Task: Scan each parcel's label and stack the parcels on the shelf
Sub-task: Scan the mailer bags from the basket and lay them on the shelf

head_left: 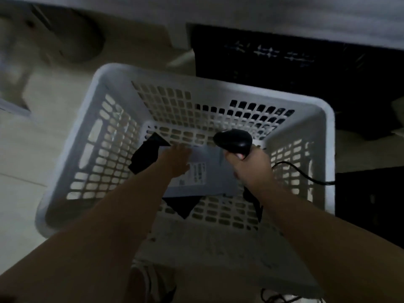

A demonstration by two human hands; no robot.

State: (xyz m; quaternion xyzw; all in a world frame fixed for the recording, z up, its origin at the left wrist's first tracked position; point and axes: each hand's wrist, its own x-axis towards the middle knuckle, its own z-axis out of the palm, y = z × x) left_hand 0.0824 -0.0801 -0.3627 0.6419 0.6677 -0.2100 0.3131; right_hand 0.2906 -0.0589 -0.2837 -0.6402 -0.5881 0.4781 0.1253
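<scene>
One white plastic lattice basket [306,110] is seen on the pale floor [32,149]. In its middle one grey flat parcel [216,171] is lying with its white label [196,173] turned up. Black soft parcels [144,156] are showing from under it at 10, 6 and 4 o'clock; their number cannot be told. The left hand [177,160] is laid on the grey flat parcel, but it is too blurred to tell whether it is spread or pinching. One black handheld scanner [234,139] is gripped by the right hand [251,167], and its black cable [306,176] is led out at 3 o'clock.

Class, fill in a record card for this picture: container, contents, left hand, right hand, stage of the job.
Container: white basket on the floor
Contents: grey parcel with label facing up; black parcels beside and under it
Left hand: on the grey parcel, grip unclear
Right hand: grips a black scanner, cable trailing
Stage: parcels lie in the basket
</scene>
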